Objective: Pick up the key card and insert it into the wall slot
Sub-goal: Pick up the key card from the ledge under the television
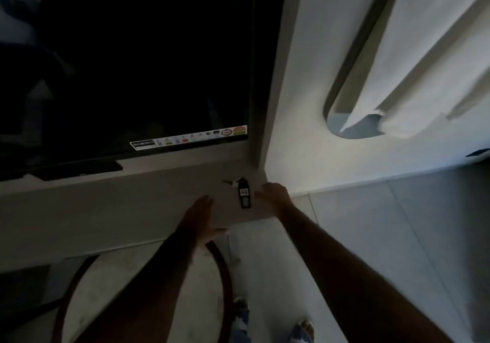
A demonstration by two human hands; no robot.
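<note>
Key card point(244, 193) on counter point(132, 210), long axis pointing away; right hand point(271, 193) just beside, nearer, fingers curled, empty; left hand point(202, 215) open, farther.

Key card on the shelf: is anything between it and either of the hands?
Nothing visible is. The key card lies flat on the shelf below the TV, with bare shelf between it and the right hand beside it, and the left hand farther off. Neither hand touches it. No wall slot is in view.
</note>
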